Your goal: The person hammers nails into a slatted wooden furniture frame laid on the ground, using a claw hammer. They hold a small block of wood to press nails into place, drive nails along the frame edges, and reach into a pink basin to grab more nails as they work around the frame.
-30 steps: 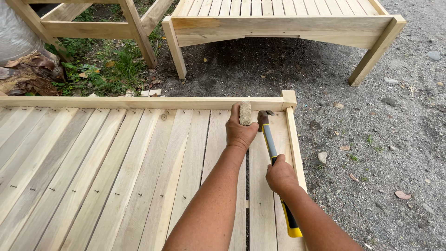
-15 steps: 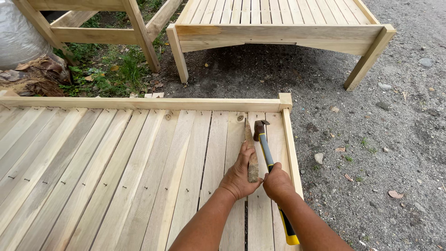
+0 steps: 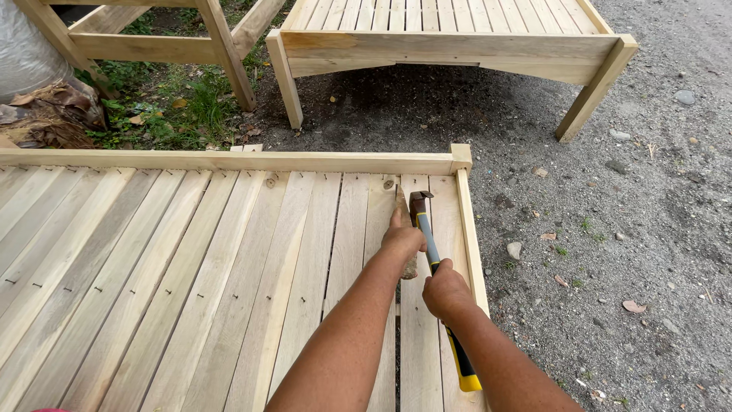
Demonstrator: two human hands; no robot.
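Two hands worked near the right end of a slatted wooden frame point(image 3: 229, 252). A small wooden wedge point(image 3: 402, 210) stood in the gap between two slats, and the left hand point(image 3: 402, 240) was clenched around it. Just beside it, the right hand point(image 3: 446, 290) gripped the shaft of a hammer point(image 3: 424, 229), whose head lay near the wedge's top. Beyond stood another slatted frame point(image 3: 450, 38) on gravel ground point(image 3: 610, 229).
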